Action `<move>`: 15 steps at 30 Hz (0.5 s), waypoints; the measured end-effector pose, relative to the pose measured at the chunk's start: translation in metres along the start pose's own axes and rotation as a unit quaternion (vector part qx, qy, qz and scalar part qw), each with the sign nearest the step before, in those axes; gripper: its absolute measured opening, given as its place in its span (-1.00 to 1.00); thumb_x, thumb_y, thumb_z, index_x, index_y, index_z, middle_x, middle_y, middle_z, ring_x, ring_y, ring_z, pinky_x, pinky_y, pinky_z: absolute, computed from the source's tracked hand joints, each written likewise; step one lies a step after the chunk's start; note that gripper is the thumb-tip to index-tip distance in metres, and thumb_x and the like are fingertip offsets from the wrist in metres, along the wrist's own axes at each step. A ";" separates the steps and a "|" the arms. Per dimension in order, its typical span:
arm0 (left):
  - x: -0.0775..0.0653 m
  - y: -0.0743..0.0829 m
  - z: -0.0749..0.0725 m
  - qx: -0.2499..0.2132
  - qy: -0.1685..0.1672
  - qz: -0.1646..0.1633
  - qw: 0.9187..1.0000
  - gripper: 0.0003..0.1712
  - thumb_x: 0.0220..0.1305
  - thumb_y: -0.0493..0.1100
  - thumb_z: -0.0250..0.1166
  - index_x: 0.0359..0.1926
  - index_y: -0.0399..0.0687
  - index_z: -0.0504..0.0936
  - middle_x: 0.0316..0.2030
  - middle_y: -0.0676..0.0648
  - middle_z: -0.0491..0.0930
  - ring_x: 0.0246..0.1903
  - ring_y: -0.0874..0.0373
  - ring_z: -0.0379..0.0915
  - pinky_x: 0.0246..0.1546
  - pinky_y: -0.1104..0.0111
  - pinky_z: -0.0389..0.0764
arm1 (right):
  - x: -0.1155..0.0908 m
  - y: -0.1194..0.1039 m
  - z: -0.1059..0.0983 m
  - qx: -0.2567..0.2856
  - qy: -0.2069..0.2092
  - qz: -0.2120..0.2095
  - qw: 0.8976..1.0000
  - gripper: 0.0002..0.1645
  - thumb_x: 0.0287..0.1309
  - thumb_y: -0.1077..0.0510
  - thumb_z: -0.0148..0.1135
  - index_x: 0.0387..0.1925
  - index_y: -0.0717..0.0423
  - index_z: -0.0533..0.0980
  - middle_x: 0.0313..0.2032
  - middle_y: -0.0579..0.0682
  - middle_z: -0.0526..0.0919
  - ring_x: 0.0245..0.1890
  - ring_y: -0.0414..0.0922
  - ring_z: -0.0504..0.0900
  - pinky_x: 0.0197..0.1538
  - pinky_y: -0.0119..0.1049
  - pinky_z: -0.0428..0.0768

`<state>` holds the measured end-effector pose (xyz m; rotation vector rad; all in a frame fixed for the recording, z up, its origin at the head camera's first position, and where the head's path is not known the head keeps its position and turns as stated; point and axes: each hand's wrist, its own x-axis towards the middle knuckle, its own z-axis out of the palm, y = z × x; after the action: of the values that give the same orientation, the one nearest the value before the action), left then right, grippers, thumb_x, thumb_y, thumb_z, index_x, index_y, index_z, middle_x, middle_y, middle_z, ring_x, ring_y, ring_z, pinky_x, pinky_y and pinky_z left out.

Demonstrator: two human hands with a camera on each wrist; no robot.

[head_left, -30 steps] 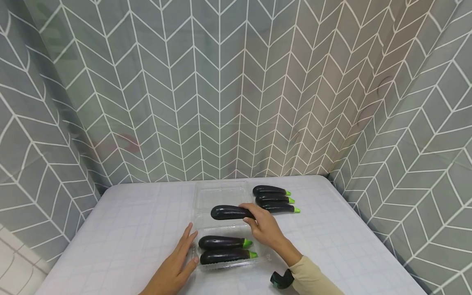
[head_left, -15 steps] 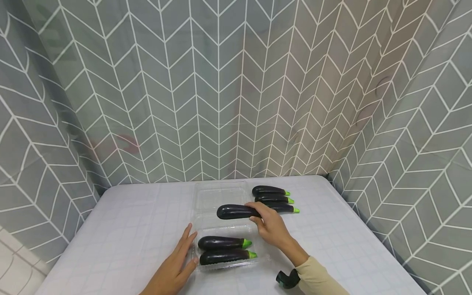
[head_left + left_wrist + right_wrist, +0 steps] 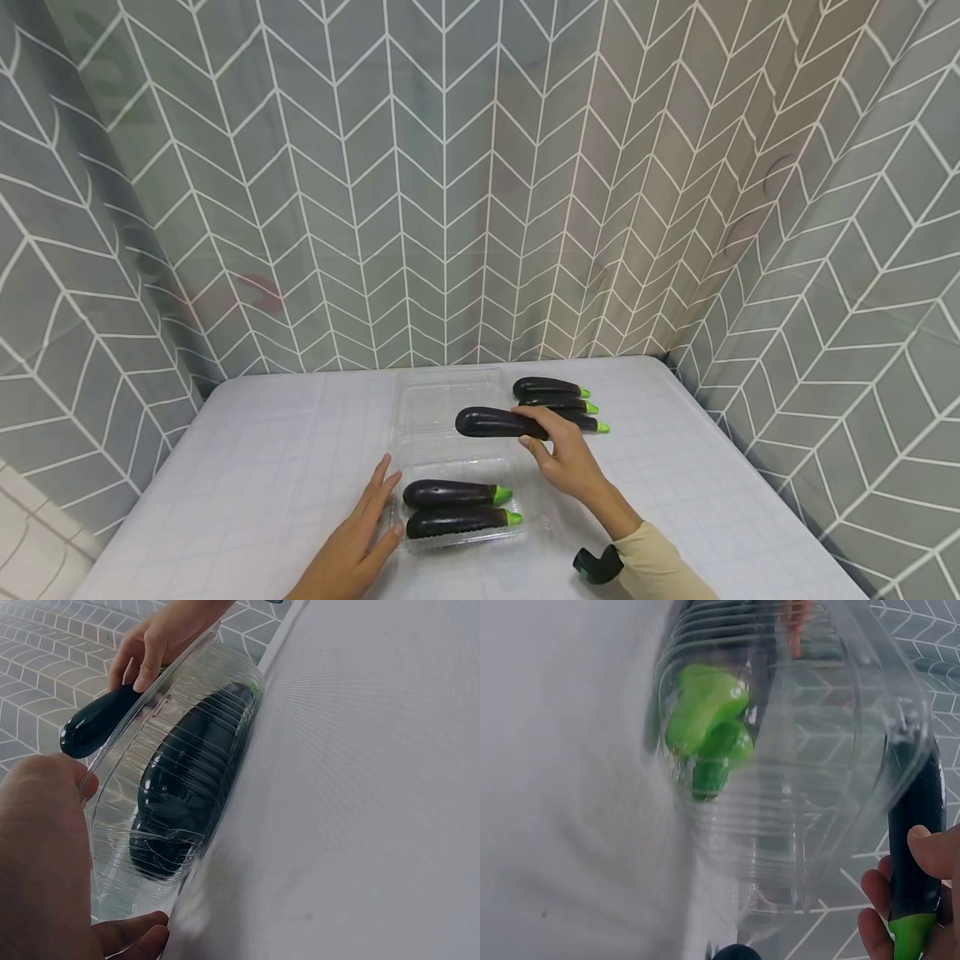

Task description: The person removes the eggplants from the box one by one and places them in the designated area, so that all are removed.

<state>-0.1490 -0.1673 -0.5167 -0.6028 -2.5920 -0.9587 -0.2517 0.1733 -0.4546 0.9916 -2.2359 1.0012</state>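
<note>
My right hand (image 3: 570, 458) grips a dark purple eggplant (image 3: 491, 422) near its stem end, above the hinge side of a clear plastic clamshell container (image 3: 465, 541). In the right wrist view its green stem (image 3: 911, 935) shows beside the curled fingers. Two more eggplants, a rear one (image 3: 448, 494) and a front one (image 3: 455, 523), lie side by side in the container's near half, stems to the right. With fingers fairly straight, my left hand (image 3: 356, 537) rests against the container's left side; the left wrist view shows its thumb (image 3: 88, 782) at the rim.
The container's clear lid (image 3: 450, 404) lies folded back behind it. At the back right of the white-covered table (image 3: 262, 467), three eggplants (image 3: 546, 387) lie in a row. A black device (image 3: 597, 565) sits by the right sleeve. Patterned curtains (image 3: 446, 183) surround the table.
My right hand has carried its eggplant to the right and slightly up, towards the row at the back right. The left hand and the two eggplants in the container stay put.
</note>
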 end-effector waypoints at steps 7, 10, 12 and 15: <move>0.000 -0.001 0.000 -0.001 0.006 0.013 1.000 -0.26 0.49 -0.07 0.28 0.54 -0.23 0.28 0.60 -0.23 0.05 0.48 -0.08 0.15 0.21 -0.12 0.51 | -0.003 0.005 -0.007 -0.009 0.011 -0.001 1.000 -0.43 0.16 0.42 0.44 0.22 0.18 0.58 0.16 -0.02 0.68 0.20 0.01 0.62 0.27 -0.10 0.55; 0.000 0.000 -0.001 -0.003 0.001 0.006 1.000 -0.26 0.51 -0.04 0.26 0.55 -0.21 0.27 0.61 -0.21 0.03 0.48 -0.07 0.16 0.21 -0.12 0.51 | -0.004 0.008 -0.009 -0.020 0.013 0.000 1.000 -0.44 0.15 0.42 0.45 0.21 0.20 0.58 0.15 -0.02 0.68 0.19 0.01 0.63 0.26 -0.10 0.56; 0.000 0.000 -0.001 -0.004 -0.001 0.003 1.000 -0.26 0.51 -0.04 0.26 0.55 -0.20 0.27 0.61 -0.21 0.03 0.48 -0.07 0.16 0.22 -0.12 0.51 | -0.004 0.009 -0.011 -0.026 0.016 -0.005 1.000 -0.43 0.15 0.43 0.45 0.21 0.19 0.58 0.14 -0.01 0.69 0.17 0.02 0.64 0.23 -0.10 0.58; 0.000 0.001 -0.001 -0.002 0.002 0.005 1.000 -0.26 0.50 -0.05 0.27 0.55 -0.21 0.27 0.60 -0.22 0.04 0.48 -0.07 0.17 0.21 -0.12 0.52 | -0.004 0.009 -0.014 -0.034 0.021 -0.008 0.999 -0.42 0.13 0.43 0.47 0.20 0.18 0.59 0.12 -0.01 0.70 0.14 0.02 0.66 0.20 -0.11 0.59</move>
<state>-0.1488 -0.1675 -0.5155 -0.6139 -2.5827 -0.9613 -0.2545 0.1904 -0.4530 0.9489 -2.2103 0.9253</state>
